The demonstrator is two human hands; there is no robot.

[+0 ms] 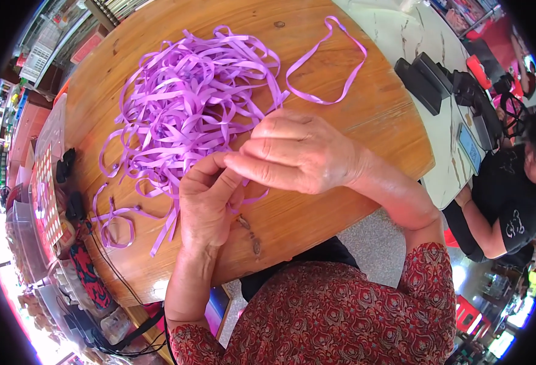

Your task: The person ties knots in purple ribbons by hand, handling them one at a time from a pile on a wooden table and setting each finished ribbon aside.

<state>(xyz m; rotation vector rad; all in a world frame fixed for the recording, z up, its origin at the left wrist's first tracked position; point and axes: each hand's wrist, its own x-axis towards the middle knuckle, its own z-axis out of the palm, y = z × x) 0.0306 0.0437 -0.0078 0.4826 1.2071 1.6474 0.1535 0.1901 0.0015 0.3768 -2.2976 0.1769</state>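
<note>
A large tangled heap of narrow purple ribbons (186, 103) lies on the wooden table. At its near right edge my two hands meet, fingertips together. My left hand (208, 207) is closed, thumb and fingers pinched around a purple ribbon (257, 198), part of which shows just below the hands. My right hand (301, 153) is closed too, its thumb and fingers pinching at the same spot. The fingers hide most of what is between them. A separate ribbon loop (325, 97) lies to the right of the heap, and another knotted ribbon (117, 228) lies at the left.
The wooden table (365, 134) has a curved right edge beside a white marbled table (389, 30). Black boxes (423, 82) and a phone (469, 148) sit there, near a person in black (493, 207). Cables and a patterned red-and-black item (91, 277) crowd the left edge.
</note>
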